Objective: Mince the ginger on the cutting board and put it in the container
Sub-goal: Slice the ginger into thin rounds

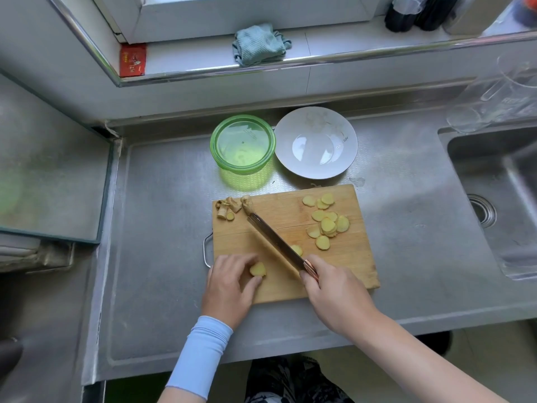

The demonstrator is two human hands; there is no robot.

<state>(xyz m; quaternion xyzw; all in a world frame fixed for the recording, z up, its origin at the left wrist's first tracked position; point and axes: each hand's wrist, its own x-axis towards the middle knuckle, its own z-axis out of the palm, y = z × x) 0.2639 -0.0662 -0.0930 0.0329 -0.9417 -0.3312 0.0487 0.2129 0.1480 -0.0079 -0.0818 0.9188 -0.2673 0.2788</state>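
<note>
A wooden cutting board point(290, 216) lies on the steel counter. My left hand point(231, 283) grips a yellow ginger chunk point(257, 269) at the board's near left edge. My right hand point(334, 289) holds the handle of a cleaver point(276, 242), whose blade stands on edge across the board just right of the chunk. Several ginger slices point(328, 225) lie on the board's right side, and one slice point(297, 249) sits right behind the blade. Ginger trimmings point(232, 207) sit at the far left corner. A green container point(242, 144) with its lid on stands behind the board.
A white plate point(316, 144) sits right of the green container. The sink point(494, 199) is at the right, with clear plastic jugs point(499, 100) behind it. A teal cloth point(260, 43) lies on the windowsill. A glass stovetop point(49, 170) is at the left.
</note>
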